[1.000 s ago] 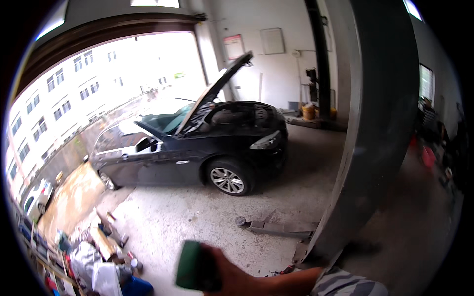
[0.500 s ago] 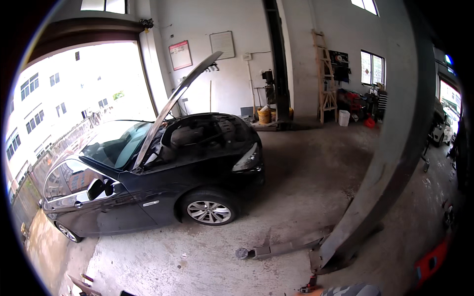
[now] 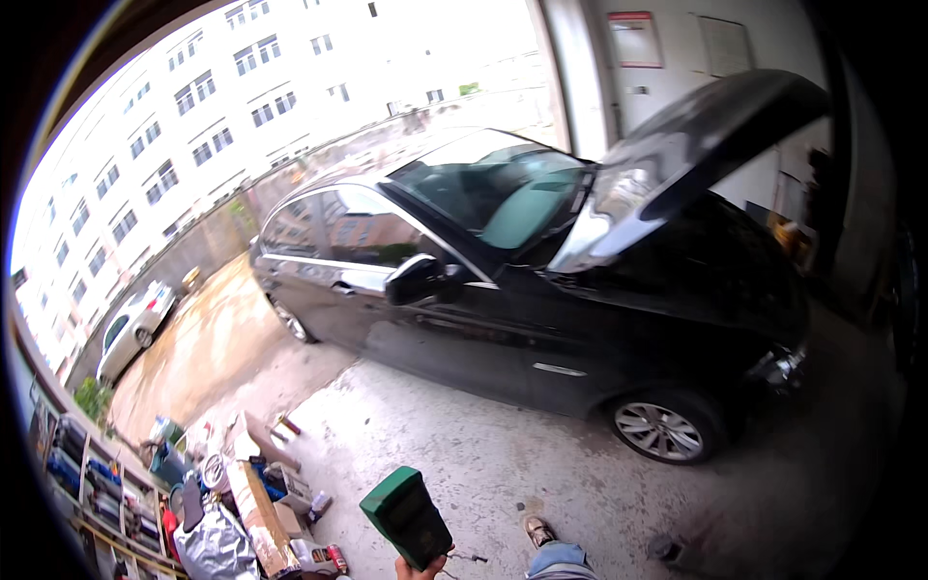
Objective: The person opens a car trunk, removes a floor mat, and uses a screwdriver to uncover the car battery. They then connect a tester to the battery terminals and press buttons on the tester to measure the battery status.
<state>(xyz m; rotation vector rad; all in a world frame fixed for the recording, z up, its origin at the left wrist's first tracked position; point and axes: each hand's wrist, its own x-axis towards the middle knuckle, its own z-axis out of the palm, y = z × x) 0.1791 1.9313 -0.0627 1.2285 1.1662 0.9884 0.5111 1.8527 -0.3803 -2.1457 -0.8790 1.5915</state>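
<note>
My feed has swung left onto the black car (image 3: 435, 338) with its raised hood (image 3: 715, 121), bringing the green handheld device (image 3: 408, 517), out of frame half a second ago, back in view above the pale floor (image 3: 435, 416). The right hand (image 3: 420, 568) appears closed around its lower end, though the frame edge crops the grip; the left is out of shot, its state unknown to me. Well apart from the bodywork, the device seems to me carried rather than applied to the car.
</note>
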